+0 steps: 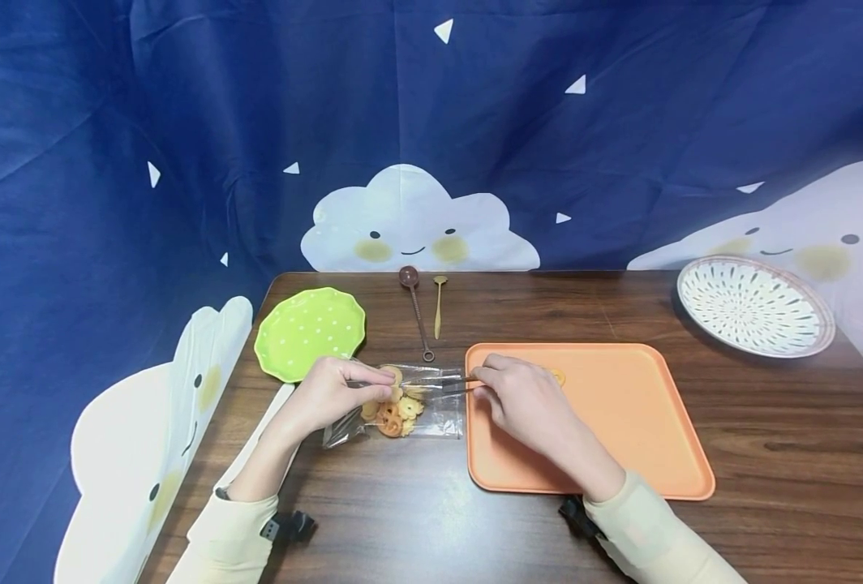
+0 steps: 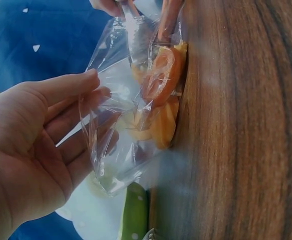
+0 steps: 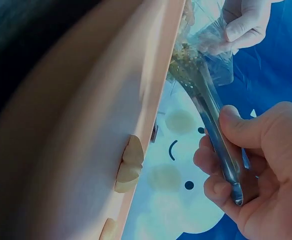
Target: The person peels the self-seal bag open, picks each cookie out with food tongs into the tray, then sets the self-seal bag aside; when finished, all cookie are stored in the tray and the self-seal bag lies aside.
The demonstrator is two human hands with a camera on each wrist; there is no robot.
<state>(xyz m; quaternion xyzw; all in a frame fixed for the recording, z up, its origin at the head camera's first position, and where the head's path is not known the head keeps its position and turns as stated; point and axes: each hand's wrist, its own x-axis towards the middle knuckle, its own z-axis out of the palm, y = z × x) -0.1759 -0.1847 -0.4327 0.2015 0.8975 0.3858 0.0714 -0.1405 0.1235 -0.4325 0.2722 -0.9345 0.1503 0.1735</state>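
Observation:
A clear plastic bag (image 1: 442, 423) of cookies (image 1: 391, 418) lies on the table between the two hands. My left hand (image 1: 329, 396) pinches the bag's upper edge, thumb on one side and fingers behind the film in the left wrist view. My right hand (image 1: 522, 397) grips metal tongs (image 3: 213, 122) between thumb and fingers. Their far ends reach inside the bag, among the cookies in the left wrist view. Under the right hand is an orange tray (image 1: 621, 430), with a yellow cookie (image 1: 559, 376) on it; pale cookies (image 3: 129, 165) also show there in the right wrist view.
A green dotted plate (image 1: 311, 328) stands behind the left hand. A brown ladle-like spoon (image 1: 418, 312) and a small gold spoon (image 1: 438, 308) lie toward the back edge. At the back right is a patterned white dish (image 1: 756, 308). A blue cloud-print curtain (image 1: 373, 97) hangs behind.

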